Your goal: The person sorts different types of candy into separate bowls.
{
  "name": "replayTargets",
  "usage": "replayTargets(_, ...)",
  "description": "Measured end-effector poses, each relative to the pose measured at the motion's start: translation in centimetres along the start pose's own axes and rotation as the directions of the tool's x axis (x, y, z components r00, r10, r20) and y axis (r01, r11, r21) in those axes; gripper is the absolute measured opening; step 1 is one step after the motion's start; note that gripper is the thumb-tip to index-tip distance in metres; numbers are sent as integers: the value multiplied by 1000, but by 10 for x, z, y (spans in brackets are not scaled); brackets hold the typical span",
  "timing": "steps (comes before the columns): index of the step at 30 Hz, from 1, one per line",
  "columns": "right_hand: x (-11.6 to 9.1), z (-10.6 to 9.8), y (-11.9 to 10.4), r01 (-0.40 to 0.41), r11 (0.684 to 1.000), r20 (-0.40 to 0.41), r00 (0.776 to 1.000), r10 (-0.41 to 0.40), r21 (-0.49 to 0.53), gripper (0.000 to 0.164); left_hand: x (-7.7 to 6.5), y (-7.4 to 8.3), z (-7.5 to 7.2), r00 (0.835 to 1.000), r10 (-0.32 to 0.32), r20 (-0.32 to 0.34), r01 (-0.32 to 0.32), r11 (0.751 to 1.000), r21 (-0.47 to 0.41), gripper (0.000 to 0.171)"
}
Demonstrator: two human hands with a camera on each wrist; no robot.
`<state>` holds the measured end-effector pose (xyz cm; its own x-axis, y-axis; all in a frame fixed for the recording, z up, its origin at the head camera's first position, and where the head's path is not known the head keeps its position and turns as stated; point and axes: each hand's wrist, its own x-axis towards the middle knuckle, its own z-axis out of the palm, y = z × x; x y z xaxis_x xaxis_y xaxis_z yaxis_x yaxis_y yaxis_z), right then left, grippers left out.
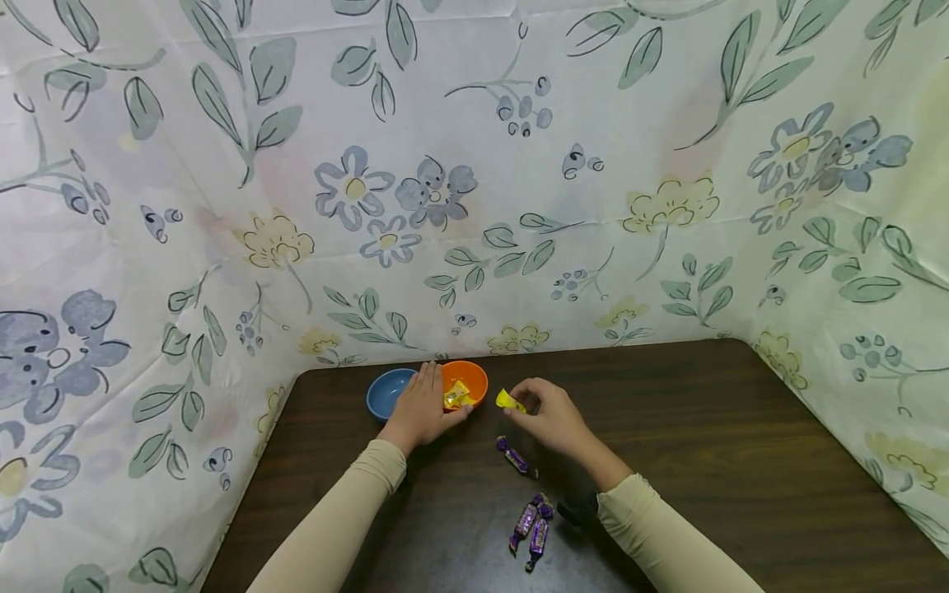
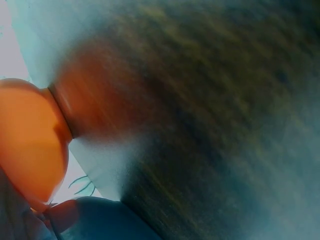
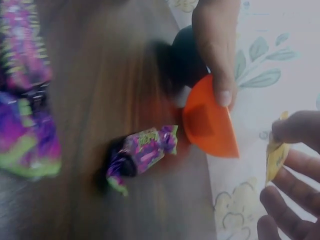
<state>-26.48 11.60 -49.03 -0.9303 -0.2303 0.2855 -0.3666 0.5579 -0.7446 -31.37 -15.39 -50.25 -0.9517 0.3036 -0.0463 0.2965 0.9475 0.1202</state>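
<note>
In the head view my right hand (image 1: 552,418) pinches a yellow wrapped candy (image 1: 509,401) between thumb and fingers, just right of an orange bowl (image 1: 480,380). Several yellow candies (image 1: 457,394) lie inside that bowl. My left hand (image 1: 421,408) rests over the place where the orange bowl and a blue bowl (image 1: 384,397) meet, its fingers straight and together. Its thumb lies along the orange bowl's near rim, as the right wrist view also shows. The left wrist view has the orange bowl's outer wall (image 2: 32,135) and part of the blue bowl (image 2: 100,220).
On the dark wooden table (image 1: 682,428) one purple wrapped candy (image 1: 516,458) lies in front of the orange bowl. Two more, a purple candy (image 1: 525,525) and its neighbour (image 1: 539,541), lie closer to me. A flower-patterned cloth (image 1: 504,272) hangs behind the table and along its sides.
</note>
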Motion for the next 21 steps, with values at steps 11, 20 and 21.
replayTargets(11,37,18,-10,-20,991,33,999,24,-129,15,-1,0,0,999,33,-38,-32,999,20,107)
replayTargets(20,57,39,-7,-50,982,48,997,60,-181,20,-2,0,-2,999,37,-32,-36,999,14,108)
replayTargets(21,58,41,-7,-53,983,45,997,62,-178,21,-2,0,-2,999,37,-33,-36,999,12,108)
